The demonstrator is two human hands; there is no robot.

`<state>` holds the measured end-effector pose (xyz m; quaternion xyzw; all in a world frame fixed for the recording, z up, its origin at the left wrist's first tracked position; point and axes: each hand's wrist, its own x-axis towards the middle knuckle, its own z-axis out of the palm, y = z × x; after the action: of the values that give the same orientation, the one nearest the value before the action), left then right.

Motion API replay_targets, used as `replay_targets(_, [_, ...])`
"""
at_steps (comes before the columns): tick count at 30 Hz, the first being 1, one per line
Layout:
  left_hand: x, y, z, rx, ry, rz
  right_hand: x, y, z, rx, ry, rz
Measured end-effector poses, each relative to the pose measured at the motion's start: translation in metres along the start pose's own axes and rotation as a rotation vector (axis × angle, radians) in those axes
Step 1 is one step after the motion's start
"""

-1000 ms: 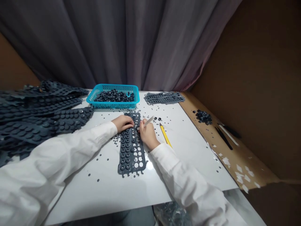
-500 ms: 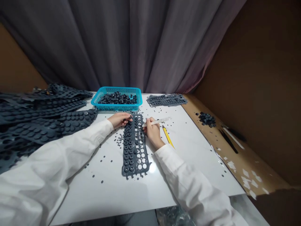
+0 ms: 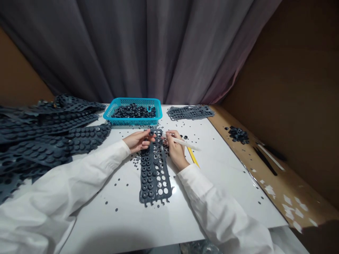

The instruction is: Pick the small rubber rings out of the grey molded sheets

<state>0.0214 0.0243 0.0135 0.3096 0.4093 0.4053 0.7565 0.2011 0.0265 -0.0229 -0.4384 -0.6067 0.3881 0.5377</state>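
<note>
A dark grey rubber sheet (image 3: 155,173) lies lengthwise on the white table, with raised round plugs along its left side and open round holes along its right. Above its far end, my left hand (image 3: 137,141) pinches a small black rubber plug (image 3: 152,133) between thumb and fingers. My right hand (image 3: 177,150) is closed round a slim white pen-like tool (image 3: 186,144), its back end pointing right. The tool's tip is close to the plug; whether they touch I cannot tell. Beyond my right hand, small black pieces (image 3: 185,137) lie on the table.
Behind the sheet stands a blue basket (image 3: 133,122) of black plugs. Dark rubber sheets (image 3: 47,141) are heaped at left; a perforated sheet (image 3: 190,112) lies at the back. A yellow stick (image 3: 193,157) lies by my right wrist. Black plugs (image 3: 238,135) are piled on the brown board.
My left hand has moved right, and the plug in its fingers now shows plainly. The white tool's back end has dipped. Small black pieces have come into sight beyond my right hand.
</note>
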Motion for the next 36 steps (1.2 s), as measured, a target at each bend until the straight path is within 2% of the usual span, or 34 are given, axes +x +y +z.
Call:
replay_targets(2, [-0.006, -0.003, 0.007, -0.021, -0.026, -0.007, -0.003, -0.014, -0.004, 0.053, -0.017, -0.051])
replay_targets(6, [-0.014, -0.010, 0.019, -0.096, -0.084, -0.027, -0.014, -0.036, -0.007, 0.012, -0.002, -0.106])
replay_targets(8, [-0.018, -0.013, 0.025, -0.121, -0.093, -0.032, -0.020, -0.042, -0.005, 0.062, -0.005, -0.118])
replay_targets(13, [-0.022, -0.019, 0.032, -0.121, -0.083, 0.026, -0.028, -0.046, 0.001, 0.202, -0.117, -0.115])
replay_targets(20, [-0.021, -0.029, 0.035, 0.017, -0.046, 0.086, -0.036, -0.050, 0.007, 0.109, 0.006, -0.113])
replay_targets(24, [-0.011, -0.023, 0.036, 0.291, -0.037, 0.125, -0.025, -0.051, -0.001, 0.085, 0.061, -0.106])
replay_targets(25, [-0.007, -0.016, 0.033, 0.418, -0.015, 0.173, -0.016, -0.048, -0.011, 0.070, 0.095, -0.113])
replay_targets(27, [0.004, 0.006, 0.022, 0.811, 0.139, 0.410, 0.009, -0.038, -0.043, -0.003, 0.226, -0.137])
replay_targets(29, [0.017, 0.035, 0.003, 0.936, 0.226, 0.551, 0.038, -0.024, -0.092, -0.201, 0.388, -0.125])
replay_targets(30, [0.023, 0.049, -0.009, 1.172, 0.303, 0.656, 0.052, -0.016, -0.120, -0.364, 0.478, -0.076])
replay_targets(31, [0.029, 0.062, -0.021, 1.389, 0.433, 0.729, 0.064, -0.009, -0.148, -0.431, 0.527, -0.048])
replay_targets(33, [0.038, 0.078, -0.043, 1.691, 0.644, 0.727, 0.081, 0.004, -0.200, -0.517, 0.607, -0.008])
replay_targets(36, [0.040, 0.079, -0.063, 1.813, 0.808, 0.588, 0.095, 0.016, -0.256, -0.633, 0.701, 0.050])
